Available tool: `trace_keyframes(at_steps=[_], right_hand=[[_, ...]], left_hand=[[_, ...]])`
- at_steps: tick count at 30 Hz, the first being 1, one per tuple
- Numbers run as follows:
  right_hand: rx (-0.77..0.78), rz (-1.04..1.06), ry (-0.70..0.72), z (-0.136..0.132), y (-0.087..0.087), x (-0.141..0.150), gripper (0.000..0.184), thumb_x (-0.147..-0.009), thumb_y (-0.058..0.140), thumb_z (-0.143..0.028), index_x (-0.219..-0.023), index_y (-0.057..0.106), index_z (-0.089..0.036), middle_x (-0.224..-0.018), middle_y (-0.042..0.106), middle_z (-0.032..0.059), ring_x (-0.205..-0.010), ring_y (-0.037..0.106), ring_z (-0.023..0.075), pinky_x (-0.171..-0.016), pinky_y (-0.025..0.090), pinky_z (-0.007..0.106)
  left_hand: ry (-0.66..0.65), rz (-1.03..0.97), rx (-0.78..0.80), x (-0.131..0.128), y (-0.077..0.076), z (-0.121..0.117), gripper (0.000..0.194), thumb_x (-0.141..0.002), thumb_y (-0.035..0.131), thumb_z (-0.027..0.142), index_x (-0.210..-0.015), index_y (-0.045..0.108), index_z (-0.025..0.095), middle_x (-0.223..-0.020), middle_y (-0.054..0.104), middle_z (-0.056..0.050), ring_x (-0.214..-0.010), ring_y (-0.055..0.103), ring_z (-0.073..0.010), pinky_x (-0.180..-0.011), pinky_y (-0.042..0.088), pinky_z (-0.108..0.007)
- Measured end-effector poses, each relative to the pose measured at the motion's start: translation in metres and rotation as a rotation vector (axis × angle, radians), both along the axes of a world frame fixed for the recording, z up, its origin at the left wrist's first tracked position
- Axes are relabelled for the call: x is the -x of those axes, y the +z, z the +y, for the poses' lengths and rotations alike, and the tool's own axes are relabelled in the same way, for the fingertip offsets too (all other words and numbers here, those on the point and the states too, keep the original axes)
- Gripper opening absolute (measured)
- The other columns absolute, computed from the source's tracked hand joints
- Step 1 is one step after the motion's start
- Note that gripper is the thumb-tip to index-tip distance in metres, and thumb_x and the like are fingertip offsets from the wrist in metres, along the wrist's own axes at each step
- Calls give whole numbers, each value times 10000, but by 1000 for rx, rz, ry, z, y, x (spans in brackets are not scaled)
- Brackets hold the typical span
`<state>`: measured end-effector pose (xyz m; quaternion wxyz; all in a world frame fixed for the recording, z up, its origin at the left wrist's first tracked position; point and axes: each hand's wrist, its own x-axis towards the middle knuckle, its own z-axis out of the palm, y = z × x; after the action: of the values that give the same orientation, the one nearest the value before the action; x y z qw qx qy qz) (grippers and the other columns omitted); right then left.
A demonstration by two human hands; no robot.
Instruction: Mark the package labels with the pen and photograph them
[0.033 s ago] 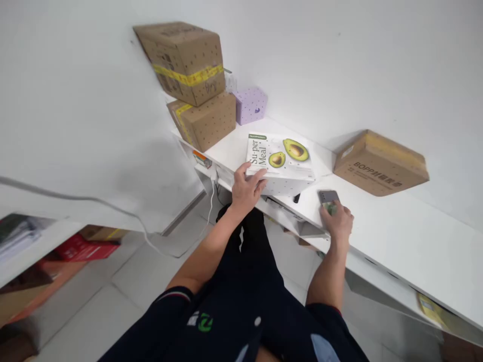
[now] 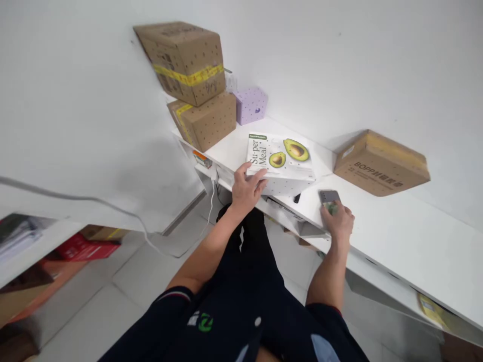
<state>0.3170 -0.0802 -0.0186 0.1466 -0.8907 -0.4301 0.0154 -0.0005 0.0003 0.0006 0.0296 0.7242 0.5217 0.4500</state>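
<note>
A white box printed "Su-per Meal" with avocado halves lies on the white tabletop. My left hand is closed over its near left corner, the thumb and index finger at the top edge and other fingers against the front side. To the right, a grey smartphone lies with its back up and cameras showing. My right hand is closed around the phone's near end, which the fingers partly hide. A small black object sits by the box's near right edge.
Two stacked cardboard boxes with yellow tape and a lilac box stand at the back left. Another cardboard box is against the wall at right. A white cable hangs to the floor; a shelf runs under the tabletop.
</note>
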Motion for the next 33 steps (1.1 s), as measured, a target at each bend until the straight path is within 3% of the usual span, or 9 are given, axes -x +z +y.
trace_keyframes(at_steps=[4, 8, 16, 20, 25, 29, 31, 33], right_hand=[[-4, 18, 1, -1, -6, -4, 617, -827, 586, -515, -1346, 625, -185, -1398, 553, 211, -1301, 460, 396, -1071, 386, 559], [-153, -43, 73, 1, -10, 3, 573, -842, 578, -532, -1275, 664, -167, -1485, 482, 230, -1384, 391, 396, -1108, 346, 602], [-323, -36, 210, 6, 0, 13, 485, -884, 516, -454, -1202, 680, -128, -1350, 606, 230, -1336, 514, 313, -1150, 356, 523], [-370, -85, 197, 16, 21, -6, 457, -899, 507, -445, -1226, 651, -160, -1378, 583, 218, -1325, 515, 327, -1111, 386, 550], [-463, -211, 132, 58, 71, -59, 606, -898, 558, -497, -1407, 502, -172, -1459, 502, 217, -1405, 418, 372, -1130, 315, 637], [-344, -145, -28, 103, 112, -86, 784, -906, 520, -629, -1542, 378, -193, -1635, 264, 250, -1495, 253, 424, -1137, 263, 648], [-250, -59, -65, 125, 122, -88, 815, -891, 520, -654, -1567, 337, -237, -1679, 175, 214, -1517, 174, 463, -1108, 268, 703], [-167, -24, -63, 144, 121, -86, 770, -876, 567, -628, -1529, 390, -259, -1665, 215, 189, -1509, 154, 483, -1080, 266, 760]], left_hand=[[17, 4, 0, -1, 2, 4, 363, -980, 517, 491, -1229, 700, 301, -1345, 497, -141, -1283, 507, -293, -978, 554, -407], [60, 4, 36, -9, 4, 22, 407, -979, 489, 532, -1238, 698, 298, -1372, 490, -141, -1254, 495, -303, -967, 544, -409], [38, 8, 138, -25, 20, 106, 415, -939, 575, 510, -1277, 674, 291, -1362, 506, -151, -1208, 524, -331, -853, 557, -396], [66, 101, 218, -35, 38, 142, 336, -928, 608, 361, -1251, 681, 302, -1355, 506, -153, -1138, 577, -331, -843, 552, -448], [95, 93, 255, -49, 46, 175, 343, -917, 598, 353, -1240, 682, 275, -1328, 488, -177, -1018, 612, -332, -873, 521, -534], [68, -28, 268, -57, 48, 197, 400, -899, 608, 518, -1188, 687, 252, -1330, 475, -166, -1084, 599, -322, -972, 479, -517], [59, -45, 297, -59, 50, 205, 455, -886, 601, 588, -1173, 681, 245, -1337, 466, -166, -1132, 588, -331, -1001, 457, -514], [54, -47, 322, -60, 52, 211, 494, -885, 596, 618, -1183, 665, 230, -1335, 461, -164, -1176, 573, -333, -1025, 438, -513]])
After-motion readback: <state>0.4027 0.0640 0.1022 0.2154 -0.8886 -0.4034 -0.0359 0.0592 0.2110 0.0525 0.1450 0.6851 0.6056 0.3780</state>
